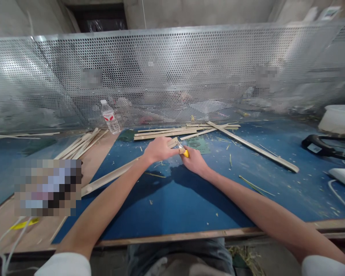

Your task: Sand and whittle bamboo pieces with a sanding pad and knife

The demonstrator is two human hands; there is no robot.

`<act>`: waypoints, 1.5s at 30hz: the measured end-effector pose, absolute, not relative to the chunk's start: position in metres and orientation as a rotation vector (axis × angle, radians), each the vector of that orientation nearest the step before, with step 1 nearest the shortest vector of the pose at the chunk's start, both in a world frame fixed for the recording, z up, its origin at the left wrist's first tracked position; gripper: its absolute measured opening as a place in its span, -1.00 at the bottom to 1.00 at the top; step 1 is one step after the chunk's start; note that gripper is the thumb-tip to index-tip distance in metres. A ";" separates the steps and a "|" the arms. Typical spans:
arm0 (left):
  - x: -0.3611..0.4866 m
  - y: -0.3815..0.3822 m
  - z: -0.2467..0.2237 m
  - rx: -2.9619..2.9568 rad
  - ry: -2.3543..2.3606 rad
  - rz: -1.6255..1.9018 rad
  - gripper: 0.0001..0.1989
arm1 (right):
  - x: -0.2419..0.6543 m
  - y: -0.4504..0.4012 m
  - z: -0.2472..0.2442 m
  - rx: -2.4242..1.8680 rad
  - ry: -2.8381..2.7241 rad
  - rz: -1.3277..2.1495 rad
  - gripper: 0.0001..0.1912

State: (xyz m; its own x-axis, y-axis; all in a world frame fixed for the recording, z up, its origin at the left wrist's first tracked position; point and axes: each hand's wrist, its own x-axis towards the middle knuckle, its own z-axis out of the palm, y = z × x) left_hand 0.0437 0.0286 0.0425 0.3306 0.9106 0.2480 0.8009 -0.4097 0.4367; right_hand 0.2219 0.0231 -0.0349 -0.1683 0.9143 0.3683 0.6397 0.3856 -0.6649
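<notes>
My left hand (158, 150) grips a long, pale bamboo strip (112, 174) near its far end. The strip slants down and to the left across the blue work surface (172, 199). My right hand (194, 161) is shut around a yellow-handled utility knife (186, 153), just beside my left hand. The knife's small metal blade sits at the strip near my left fingers. My right fingers hide most of the knife handle. Thin shavings and splinters lie scattered around both hands.
Several bamboo strips lie beyond my hands, and a longer slat (253, 146) runs to the right. More strips (82, 145) rest on a wooden board at left. A plastic water bottle (110, 117) stands before a perforated metal screen (166, 73). A black tool (319, 146) and white container (339, 119) sit at right.
</notes>
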 end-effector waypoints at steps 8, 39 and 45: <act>0.044 0.028 0.045 2.351 1.578 0.665 -0.49 | 0.221 0.022 -0.033 -1.420 -1.906 0.436 -0.88; 0.043 0.023 0.050 2.294 1.514 0.581 -0.49 | 0.225 0.027 -0.044 -1.147 -1.920 0.565 -0.81; 0.043 0.023 0.050 2.306 1.505 0.555 -0.44 | 0.226 0.027 -0.043 -1.135 -1.941 0.549 -0.84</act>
State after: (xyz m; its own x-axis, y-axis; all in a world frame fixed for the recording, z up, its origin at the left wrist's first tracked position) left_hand 0.0431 0.0232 0.0501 0.3656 0.9201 0.1407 0.7913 -0.3868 0.4735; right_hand 0.2256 0.0268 -0.0434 -0.2733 0.8643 0.4222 0.5153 0.5022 -0.6945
